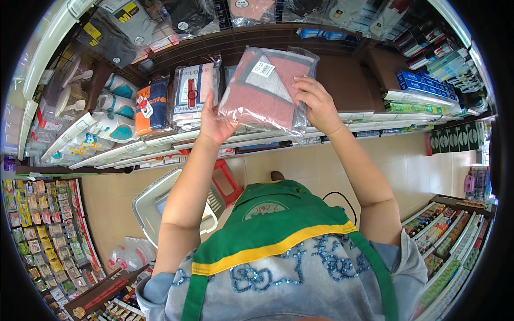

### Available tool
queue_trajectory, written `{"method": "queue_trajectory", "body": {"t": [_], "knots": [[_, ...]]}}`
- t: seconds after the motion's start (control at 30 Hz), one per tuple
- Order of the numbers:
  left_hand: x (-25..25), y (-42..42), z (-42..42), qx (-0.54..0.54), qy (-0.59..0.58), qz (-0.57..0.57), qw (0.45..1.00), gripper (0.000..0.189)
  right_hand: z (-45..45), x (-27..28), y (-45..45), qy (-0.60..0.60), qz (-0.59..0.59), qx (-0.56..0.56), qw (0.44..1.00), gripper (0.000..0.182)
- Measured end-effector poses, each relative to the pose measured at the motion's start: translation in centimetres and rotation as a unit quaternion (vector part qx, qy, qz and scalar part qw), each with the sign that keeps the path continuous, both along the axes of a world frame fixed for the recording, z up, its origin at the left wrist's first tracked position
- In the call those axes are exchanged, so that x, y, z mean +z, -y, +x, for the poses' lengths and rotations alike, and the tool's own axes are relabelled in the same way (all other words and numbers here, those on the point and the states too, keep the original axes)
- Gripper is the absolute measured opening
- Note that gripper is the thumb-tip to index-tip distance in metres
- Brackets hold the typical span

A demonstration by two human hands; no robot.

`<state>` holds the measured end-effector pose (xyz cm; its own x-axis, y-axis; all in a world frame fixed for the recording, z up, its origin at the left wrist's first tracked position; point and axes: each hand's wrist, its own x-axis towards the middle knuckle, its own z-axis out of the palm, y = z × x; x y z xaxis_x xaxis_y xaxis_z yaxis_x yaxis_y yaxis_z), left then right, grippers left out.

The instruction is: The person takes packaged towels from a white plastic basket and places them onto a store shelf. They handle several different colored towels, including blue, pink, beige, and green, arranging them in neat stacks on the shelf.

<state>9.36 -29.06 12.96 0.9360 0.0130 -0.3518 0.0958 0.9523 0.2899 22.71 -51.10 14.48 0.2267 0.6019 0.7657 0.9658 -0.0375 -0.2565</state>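
Note:
Both my hands hold a pink and grey folded towel in a clear plastic bag [261, 96], tilted over the edge of a brown shelf [341, 86]. My left hand [217, 122] supports its lower left corner, thumb up and palm partly under it. My right hand [315, 100] grips the right side, fingers on the plastic. A white sticker lies on the towel's upper part. Just left on the shelf stand bagged white and pink towels [194, 92], and beyond them orange and navy ones [150, 106]. Part of another bagged item shows behind the held towel.
White and teal wrapped rolls [118, 108] lie at the shelf's left. Blue boxes [425, 84] stand on the right. Bagged garments [192, 16] hang above. On the floor below are a grey-white plastic basket [150, 200] and a red plastic stool [227, 182].

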Motion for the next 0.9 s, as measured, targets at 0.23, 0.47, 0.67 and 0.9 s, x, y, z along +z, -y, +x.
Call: {"method": "queue_trajectory", "body": {"t": [0.23,0.47,0.67,0.9], "knots": [[0.1,0.0,-0.2,0.012,0.006,0.332,0.943,0.050,0.3,-0.5,0.7,-0.087,-0.063,-0.088,0.990,0.026],[4.1,5.1,1.0,0.073,0.124,0.812,0.566,0.057,-2.4,2.9,-3.1,-0.768,0.116,0.112,0.619,0.048],[-0.4,4.9,2.3,0.069,0.114,0.869,0.476,0.063,1.3,-1.7,-2.8,-0.817,0.114,0.095,0.558,0.040],[-6.6,-1.5,5.6,0.028,-0.170,0.682,0.711,0.061,5.0,-7.9,-6.2,-0.810,0.073,0.084,0.575,0.040]]}}
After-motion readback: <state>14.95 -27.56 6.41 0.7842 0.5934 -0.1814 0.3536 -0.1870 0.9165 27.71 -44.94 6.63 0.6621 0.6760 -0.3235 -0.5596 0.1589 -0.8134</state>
